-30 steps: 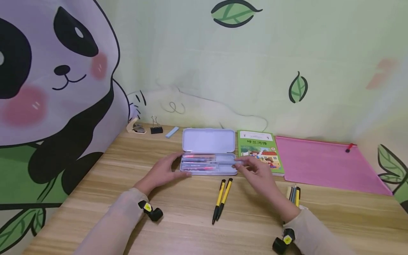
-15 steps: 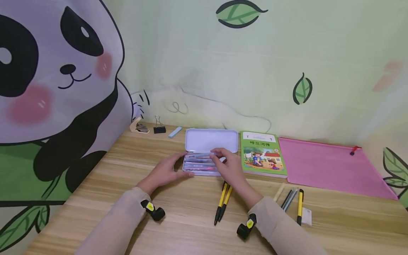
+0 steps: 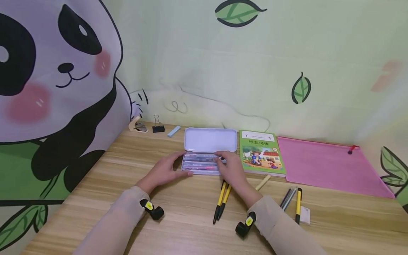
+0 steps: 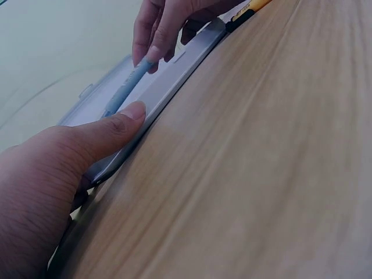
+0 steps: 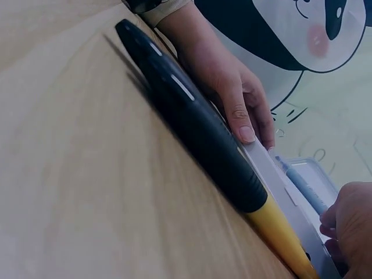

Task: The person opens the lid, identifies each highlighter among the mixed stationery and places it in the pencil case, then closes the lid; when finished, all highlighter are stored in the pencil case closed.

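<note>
A pale lilac pencil case (image 3: 210,140) lies on the table with its lid raised, several pens lying in its tray. My left hand (image 3: 164,172) grips the case's left end, thumb at the front edge and fingers toward the back. Over the tray's right part, my right hand (image 3: 233,170) pinches a light blue pen (image 4: 127,87) between thumb and fingers. This blue pen (image 5: 305,189) lies lengthwise in or just above the tray; I cannot tell which. The right hand hides part of the tray. Two yellow-and-black pens (image 3: 222,202) lie just in front of the case.
A green book (image 3: 262,152) and a pink zip pouch (image 3: 331,168) lie right of the case. Nearer are a beige stick (image 3: 263,182), grey pencils (image 3: 289,198), another yellow pen (image 3: 298,205) and a white eraser (image 3: 305,215). A stapler (image 3: 138,125), binder clip (image 3: 158,128) and blue strip (image 3: 174,131) sit behind.
My right hand has moved left from the case's right end, bringing the blue pen over the tray, then lower. The beige stick has shifted left, away from the pencils. My left hand stays put.
</note>
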The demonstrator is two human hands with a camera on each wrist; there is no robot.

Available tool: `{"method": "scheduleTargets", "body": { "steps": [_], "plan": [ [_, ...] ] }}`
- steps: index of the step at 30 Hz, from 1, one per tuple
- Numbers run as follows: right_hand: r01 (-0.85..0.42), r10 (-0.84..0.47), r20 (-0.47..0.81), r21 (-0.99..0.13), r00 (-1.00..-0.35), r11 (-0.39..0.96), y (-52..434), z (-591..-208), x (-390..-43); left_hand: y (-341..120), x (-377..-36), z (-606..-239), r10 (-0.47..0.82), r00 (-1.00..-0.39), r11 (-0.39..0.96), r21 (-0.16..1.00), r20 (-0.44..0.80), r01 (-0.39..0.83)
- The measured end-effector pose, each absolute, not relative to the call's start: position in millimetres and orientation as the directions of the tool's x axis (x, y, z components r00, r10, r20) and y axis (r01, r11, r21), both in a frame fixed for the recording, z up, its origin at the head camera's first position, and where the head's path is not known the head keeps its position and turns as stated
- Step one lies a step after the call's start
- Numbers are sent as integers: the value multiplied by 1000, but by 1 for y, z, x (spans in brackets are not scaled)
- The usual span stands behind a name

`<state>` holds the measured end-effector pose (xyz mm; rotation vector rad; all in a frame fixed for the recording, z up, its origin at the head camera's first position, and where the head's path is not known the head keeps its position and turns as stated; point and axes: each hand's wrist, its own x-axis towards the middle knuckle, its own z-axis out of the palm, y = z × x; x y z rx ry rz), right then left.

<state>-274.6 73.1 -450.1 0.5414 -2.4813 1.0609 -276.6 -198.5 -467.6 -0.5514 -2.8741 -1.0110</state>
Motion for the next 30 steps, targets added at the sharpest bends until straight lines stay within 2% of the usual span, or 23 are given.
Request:
{"method": "scheduleTargets", "body": {
  "steps": [16, 30],
  "plan": [
    [-434, -175, 439, -602, -881, 670, 74, -452, -275, -199, -277, -469, 313, -936, 721, 601, 160, 344],
    [-391, -101, 443, -632, -891, 669, 75, -453, -275, -198, -276, -468, 312, -939, 724, 604, 143, 332]
  ]
}}
